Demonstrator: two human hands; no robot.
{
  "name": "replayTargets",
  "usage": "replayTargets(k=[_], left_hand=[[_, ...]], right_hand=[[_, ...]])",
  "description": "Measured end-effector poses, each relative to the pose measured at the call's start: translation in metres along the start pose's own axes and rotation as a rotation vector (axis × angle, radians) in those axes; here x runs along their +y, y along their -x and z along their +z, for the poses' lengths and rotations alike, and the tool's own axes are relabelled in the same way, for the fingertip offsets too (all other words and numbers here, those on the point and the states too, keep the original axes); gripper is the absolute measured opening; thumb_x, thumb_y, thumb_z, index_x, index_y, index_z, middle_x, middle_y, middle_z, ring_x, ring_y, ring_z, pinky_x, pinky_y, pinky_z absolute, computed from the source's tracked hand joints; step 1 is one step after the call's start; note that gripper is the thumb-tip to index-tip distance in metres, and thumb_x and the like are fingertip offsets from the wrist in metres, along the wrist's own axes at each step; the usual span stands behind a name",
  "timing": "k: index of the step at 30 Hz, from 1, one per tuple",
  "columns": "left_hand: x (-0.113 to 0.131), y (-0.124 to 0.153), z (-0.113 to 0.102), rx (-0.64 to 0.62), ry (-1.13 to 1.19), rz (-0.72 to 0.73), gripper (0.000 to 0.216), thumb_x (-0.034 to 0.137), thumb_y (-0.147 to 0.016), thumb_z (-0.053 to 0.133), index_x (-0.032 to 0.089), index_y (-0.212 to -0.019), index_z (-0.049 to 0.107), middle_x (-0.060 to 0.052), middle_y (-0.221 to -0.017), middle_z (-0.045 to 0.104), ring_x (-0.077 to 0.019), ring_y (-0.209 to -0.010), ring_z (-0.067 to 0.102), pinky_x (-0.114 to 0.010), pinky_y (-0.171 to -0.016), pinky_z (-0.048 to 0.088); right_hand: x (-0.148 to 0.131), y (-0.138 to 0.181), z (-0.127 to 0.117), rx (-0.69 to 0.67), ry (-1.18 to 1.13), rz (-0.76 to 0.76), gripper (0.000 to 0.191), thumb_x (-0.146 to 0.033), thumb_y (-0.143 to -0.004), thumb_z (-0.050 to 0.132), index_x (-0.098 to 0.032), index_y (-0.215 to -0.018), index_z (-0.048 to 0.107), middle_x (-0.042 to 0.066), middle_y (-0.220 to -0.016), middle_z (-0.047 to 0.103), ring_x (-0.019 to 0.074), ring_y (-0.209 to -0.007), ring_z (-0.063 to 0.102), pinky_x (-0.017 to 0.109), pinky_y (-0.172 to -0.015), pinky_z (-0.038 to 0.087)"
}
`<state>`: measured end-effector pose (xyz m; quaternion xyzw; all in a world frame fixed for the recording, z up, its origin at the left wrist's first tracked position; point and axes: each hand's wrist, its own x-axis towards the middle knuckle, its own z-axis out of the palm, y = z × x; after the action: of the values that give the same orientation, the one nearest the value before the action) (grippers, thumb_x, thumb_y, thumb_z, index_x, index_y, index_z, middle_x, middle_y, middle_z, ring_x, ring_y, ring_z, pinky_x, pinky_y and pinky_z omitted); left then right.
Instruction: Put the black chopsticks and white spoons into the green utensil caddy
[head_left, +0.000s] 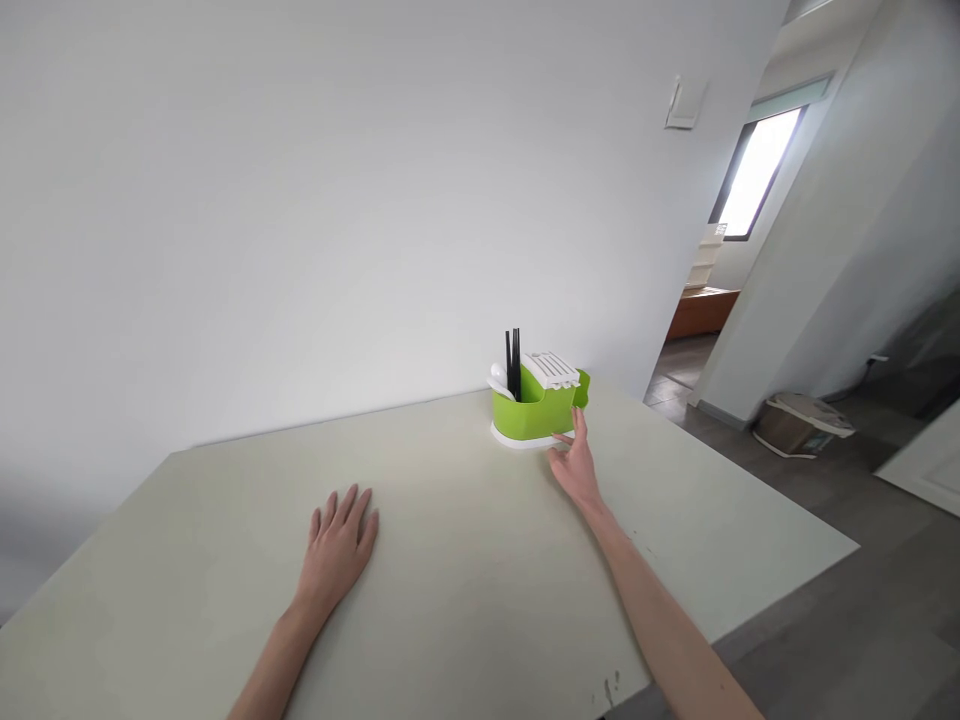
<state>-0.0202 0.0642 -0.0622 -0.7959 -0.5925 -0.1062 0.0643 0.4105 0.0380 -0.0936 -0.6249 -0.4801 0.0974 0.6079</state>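
Observation:
A green utensil holder [541,412] with a white slotted top [552,368] and a white base [517,442] stands near the wall at the back right of the table. Black chopsticks [513,365] rise from its left compartment, and white spoons [499,380] lean beside them. My right hand [574,466] reaches to the holder's front right side, fingers stretched out and fingertips at or very close to it. Whether they touch it I cannot tell. On the tabletop at the left, my left hand [340,545] lies flat with fingers spread, touching only the table.
The pale table [450,560] meets a white wall [337,200] at the back. A switch plate [684,103] is on the wall. Beyond the table's right edge, a brown bin-like box [796,425] sits on the grey floor. Dark marks [611,688] show near the front edge.

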Motion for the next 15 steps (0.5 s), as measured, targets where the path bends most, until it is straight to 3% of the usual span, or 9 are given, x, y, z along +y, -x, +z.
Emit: replayTargets(k=[10,15], left_hand=[[-0.002,0.000,0.003,0.019,0.008,0.010,0.060,0.044,-0.105,0.033,0.020,-0.157,0.052,-0.009,-0.165,0.046,-0.0375,-0.156,0.033,-0.060,-0.126,0.027],[-0.001,0.000,0.002,0.025,0.019,0.013,0.060,0.044,-0.104,0.033,0.019,-0.156,0.053,-0.010,-0.165,0.047,-0.0377,-0.156,0.034,-0.061,-0.125,0.028]], right_hand=[[-0.015,0.011,-0.003,0.102,0.154,-0.096,0.075,-0.025,-0.086,0.053,-0.027,-0.158,0.031,0.012,-0.149,0.052,0.0228,-0.101,0.064,0.036,-0.078,0.059],[-0.008,0.014,-0.001,0.115,0.362,-0.109,0.072,-0.024,-0.087,0.049,-0.026,-0.158,0.037,0.014,-0.158,0.043,0.0297,-0.118,0.061,0.041,-0.077,0.059]])
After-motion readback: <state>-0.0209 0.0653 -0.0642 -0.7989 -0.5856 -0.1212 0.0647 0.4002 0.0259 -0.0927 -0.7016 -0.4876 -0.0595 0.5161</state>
